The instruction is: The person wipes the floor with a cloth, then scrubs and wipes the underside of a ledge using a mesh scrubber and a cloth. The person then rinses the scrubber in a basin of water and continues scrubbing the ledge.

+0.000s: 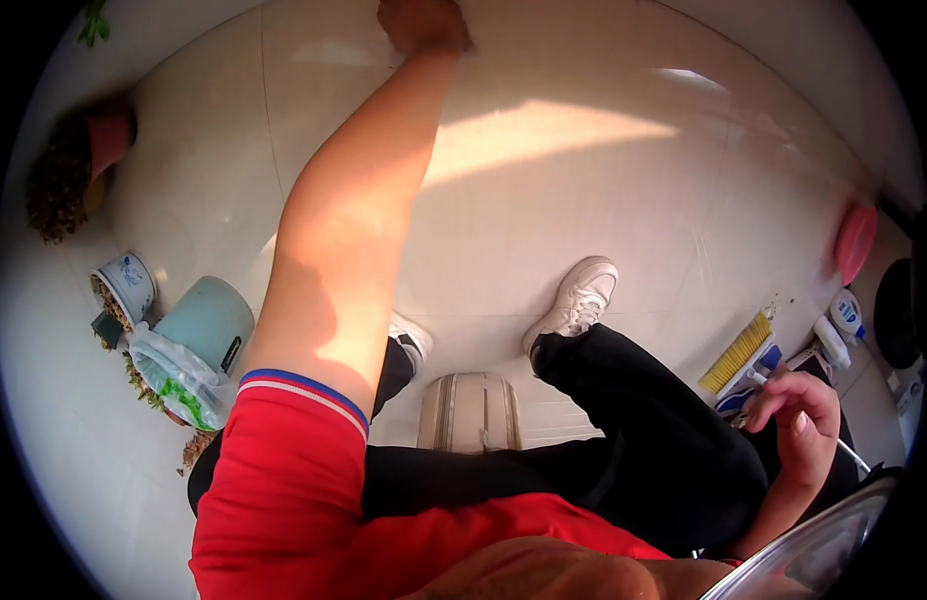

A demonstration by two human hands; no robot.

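My left hand is stretched far forward to the top edge of the view, low against the pale tiled floor. Its fingers look folded in, and the frame edge cuts part of them off. A small dark patch shows beside it; whether that is shadow or a held thing is unclear. On the right, my right hand is raised over my knee with loosely bent fingers and the thumb apart, nothing visible in it. Behind its fingers lies a broom with yellow bristles and a pale handle.
At left stand a light-blue bin with a plastic bag, a white pot and a reddish plant pot. A beige box-like object sits between my feet. Right are white bottles, a pink basin and a shiny metal edge.
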